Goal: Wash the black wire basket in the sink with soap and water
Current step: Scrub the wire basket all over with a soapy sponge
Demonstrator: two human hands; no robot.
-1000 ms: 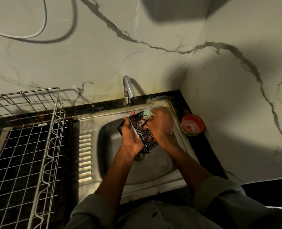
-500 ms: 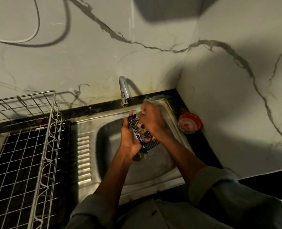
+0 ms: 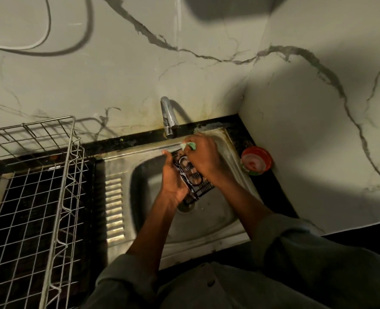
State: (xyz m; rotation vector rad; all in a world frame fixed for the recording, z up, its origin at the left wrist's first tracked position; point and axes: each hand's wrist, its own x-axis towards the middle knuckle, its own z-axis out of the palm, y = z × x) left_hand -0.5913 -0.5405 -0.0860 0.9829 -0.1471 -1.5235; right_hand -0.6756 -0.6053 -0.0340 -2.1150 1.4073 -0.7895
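Note:
The small black wire basket [image 3: 194, 182] is held tilted over the steel sink [image 3: 218, 221], just above the drain. My left hand [image 3: 173, 178] grips its left side from underneath. My right hand [image 3: 203, 158] holds a green scrub pad [image 3: 190, 145] against the basket's far end, and covers much of the basket's top. The tap [image 3: 169, 118] stands behind the hands; no water stream is visible.
A red soap tub [image 3: 256, 161] sits on the black counter right of the sink. A large silver wire dish rack [image 3: 30, 197] fills the left side. The sink's ribbed drainboard [image 3: 115, 208] lies between rack and basin. Marbled walls close in behind and on the right.
My right hand with the green pad has slid along the basket toward its far end near the tap. The left hand keeps its hold on the basket.

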